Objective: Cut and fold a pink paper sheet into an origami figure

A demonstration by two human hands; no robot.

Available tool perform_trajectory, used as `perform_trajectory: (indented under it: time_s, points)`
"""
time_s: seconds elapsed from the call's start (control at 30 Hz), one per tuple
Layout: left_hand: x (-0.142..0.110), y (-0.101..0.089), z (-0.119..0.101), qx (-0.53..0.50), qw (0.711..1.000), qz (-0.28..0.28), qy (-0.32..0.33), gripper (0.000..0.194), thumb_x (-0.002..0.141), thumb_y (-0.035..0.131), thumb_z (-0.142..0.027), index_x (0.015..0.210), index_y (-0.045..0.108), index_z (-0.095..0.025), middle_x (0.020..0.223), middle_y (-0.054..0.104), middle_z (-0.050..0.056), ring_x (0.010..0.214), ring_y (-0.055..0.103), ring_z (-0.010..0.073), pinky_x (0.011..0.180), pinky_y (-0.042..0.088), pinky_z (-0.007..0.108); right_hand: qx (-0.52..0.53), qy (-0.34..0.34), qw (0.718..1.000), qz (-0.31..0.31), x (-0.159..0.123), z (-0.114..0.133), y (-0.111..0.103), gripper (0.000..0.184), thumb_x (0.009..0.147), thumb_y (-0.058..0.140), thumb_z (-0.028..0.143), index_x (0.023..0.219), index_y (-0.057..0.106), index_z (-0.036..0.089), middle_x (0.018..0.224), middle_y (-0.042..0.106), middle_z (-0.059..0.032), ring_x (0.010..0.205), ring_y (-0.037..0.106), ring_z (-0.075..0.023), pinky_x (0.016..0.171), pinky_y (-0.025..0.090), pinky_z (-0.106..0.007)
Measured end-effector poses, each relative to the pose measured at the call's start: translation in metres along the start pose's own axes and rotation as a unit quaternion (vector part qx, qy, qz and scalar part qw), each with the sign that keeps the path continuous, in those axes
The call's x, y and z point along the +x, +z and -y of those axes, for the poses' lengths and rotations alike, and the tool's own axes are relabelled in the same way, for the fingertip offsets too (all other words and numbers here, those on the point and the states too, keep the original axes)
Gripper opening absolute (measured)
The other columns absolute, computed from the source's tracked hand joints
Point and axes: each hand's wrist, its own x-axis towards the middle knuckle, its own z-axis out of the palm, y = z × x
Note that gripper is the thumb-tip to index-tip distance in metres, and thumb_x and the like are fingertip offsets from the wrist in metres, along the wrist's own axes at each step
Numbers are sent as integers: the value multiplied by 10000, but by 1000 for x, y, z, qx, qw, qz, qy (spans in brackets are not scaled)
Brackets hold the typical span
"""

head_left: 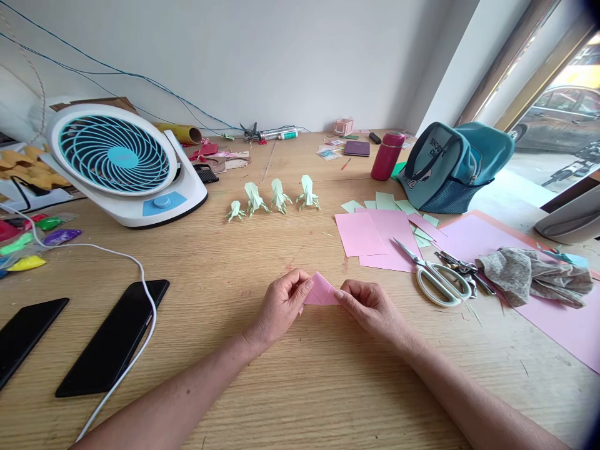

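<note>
Between my two hands is a small folded piece of pink paper [321,291] with crease lines and a pointed top. My left hand [284,304] pinches its left side between thumb and fingers. On the right side, my right hand [370,307] grips the paper's corner the same way. Both hands are just above the wooden table [262,400]. Beyond them stand several pale green folded-paper figures [280,196] with legs, in a row. To the right lie pink paper sheets [389,234], with white-handled scissors [438,281] partly over them.
At left are a white fan [126,162], two black phones [112,340] and a white cable [140,269]. A red flask [388,156] and a blue bag [454,165] stand at the back right. Keys [464,269] and a grey cloth [529,278] lie right of the scissors.
</note>
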Motion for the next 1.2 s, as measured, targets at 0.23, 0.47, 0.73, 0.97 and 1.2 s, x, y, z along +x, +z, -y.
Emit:
perform_trajectory:
  time_s: [0.23,0.47,0.73,0.97,1.2]
  points:
    - [3,-2,-1,-13,999,-29,-2,316,930,520,-426,739,518,-174,559,390,-70,471,363,67,474,308,191,22,3,1000,4,0,-4,0,487,845,612,601,615,448,205,545,336,68,494,248,-86,458,190,-246]
    - [5,-4,0,-17,998,-55,-8,301,918,534,-409,731,510,-174,564,372,-69,482,358,66,466,299,184,23,5,1000,1,0,-3,-1,508,830,603,641,616,468,201,538,371,61,491,268,-89,460,194,-245]
    - [8,-7,4,-41,996,-69,-27,294,902,554,-416,734,511,-179,588,382,-60,488,335,64,445,278,174,40,7,998,-58,1,-3,-3,490,854,574,627,618,482,208,520,332,66,486,254,-97,463,190,-253]
    - [4,0,2,34,999,9,41,277,893,570,-349,691,590,-160,625,502,-26,600,444,101,576,364,211,31,-41,995,-82,2,-7,-2,340,896,584,521,803,593,194,682,512,16,618,446,-135,580,364,-262]
    - [-1,5,-4,55,996,17,66,191,894,600,-275,790,706,-157,750,628,27,689,544,128,628,420,219,5,-32,999,-10,1,-9,1,281,906,604,468,939,644,192,765,618,-13,675,535,-149,605,414,-266]
